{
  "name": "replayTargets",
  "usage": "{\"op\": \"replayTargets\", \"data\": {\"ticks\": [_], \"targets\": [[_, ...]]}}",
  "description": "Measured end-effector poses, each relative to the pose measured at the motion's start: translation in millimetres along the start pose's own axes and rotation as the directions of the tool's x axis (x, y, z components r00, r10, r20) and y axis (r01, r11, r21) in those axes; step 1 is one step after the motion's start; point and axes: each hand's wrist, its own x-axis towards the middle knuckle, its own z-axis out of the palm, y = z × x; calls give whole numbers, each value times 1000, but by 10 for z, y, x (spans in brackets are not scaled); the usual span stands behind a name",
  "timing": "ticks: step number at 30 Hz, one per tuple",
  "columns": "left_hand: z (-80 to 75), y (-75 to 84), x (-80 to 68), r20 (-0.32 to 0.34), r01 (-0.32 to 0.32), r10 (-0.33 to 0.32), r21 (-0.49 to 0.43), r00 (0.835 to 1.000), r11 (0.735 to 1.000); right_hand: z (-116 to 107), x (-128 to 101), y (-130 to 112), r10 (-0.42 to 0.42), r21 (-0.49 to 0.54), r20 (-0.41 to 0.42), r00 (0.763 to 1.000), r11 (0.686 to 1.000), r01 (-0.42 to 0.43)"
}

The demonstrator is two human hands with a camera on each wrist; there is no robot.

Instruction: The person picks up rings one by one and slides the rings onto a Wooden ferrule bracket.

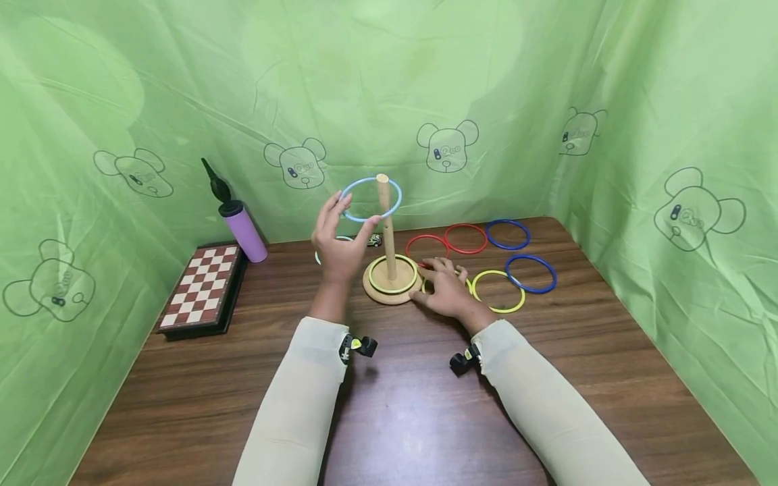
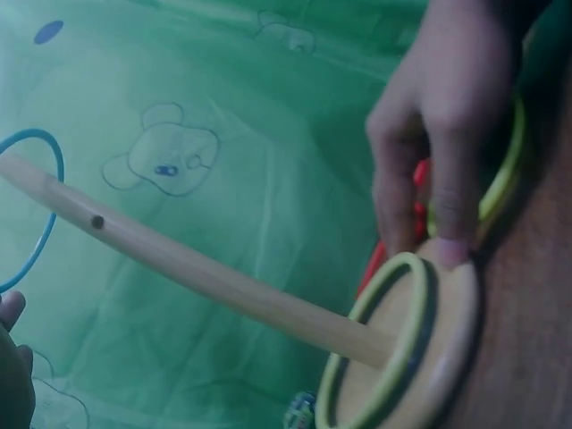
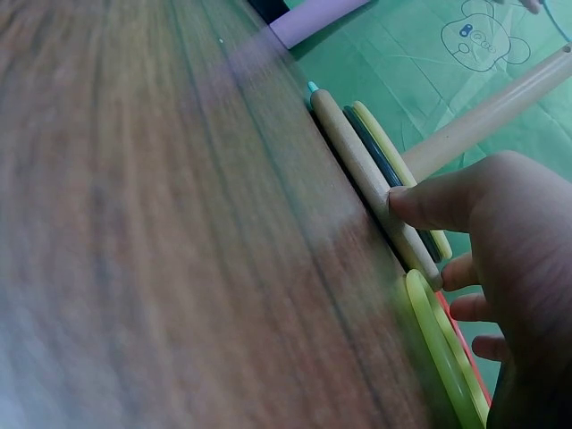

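Observation:
A wooden peg (image 1: 385, 223) stands upright on a round wooden base (image 1: 379, 291), and a yellow-green ring (image 1: 372, 275) lies on that base. My left hand (image 1: 355, 210) is raised and pinches a light-blue ring (image 1: 394, 191), which circles the peg's top. My right hand (image 1: 440, 270) lies on the table with relaxed fingers, the thumb (image 3: 447, 201) pressing the base's rim (image 3: 366, 174). The left wrist view shows the peg (image 2: 206, 268), the base (image 2: 447, 357), the blue ring (image 2: 40, 228) and the right hand's fingers (image 2: 447, 134).
Two red rings (image 1: 465, 237), two blue rings (image 1: 531, 273) and a yellow ring (image 1: 500, 291) lie right of the base. A chessboard (image 1: 203, 287), a purple bottle (image 1: 246, 233) and a black blower (image 1: 215, 182) stand at the back left. Green cloth walls enclose the wooden table (image 1: 401, 405).

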Motion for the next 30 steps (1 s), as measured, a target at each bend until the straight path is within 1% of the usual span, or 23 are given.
{"op": "replayTargets", "data": {"ticks": [5, 7, 11, 14, 21, 26, 30], "targets": [[-9, -1, -97, 2, 21, -21, -18, 1000, 1000, -4, -4, -7, 1, 4, 5, 1000, 1000, -1], [-13, -52, -139, 15, 29, -29, -17, 999, 999, -4, -2, -7, 0, 3, 4, 1000, 1000, 0], [-30, -236, -233, 50, 34, -34, -11, 998, 999, -1, 2, -4, -1, 2, 3, 1000, 1000, 1], [-44, -334, -293, 74, 37, -36, -8, 997, 999, -3, 3, -5, 2, 3, 7, 1000, 1000, -2], [-64, -446, -421, 121, 60, -59, -6, 991, 998, -6, 12, -7, 9, -3, 9, 1000, 1000, -9], [-84, -520, -521, 154, 90, -92, 19, 984, 996, 1, 10, -9, 13, -19, 11, 1000, 1000, -12], [-100, -562, -595, 166, 104, -109, 40, 980, 994, -3, 7, -14, 16, -20, 13, 1000, 1000, -15]]}}
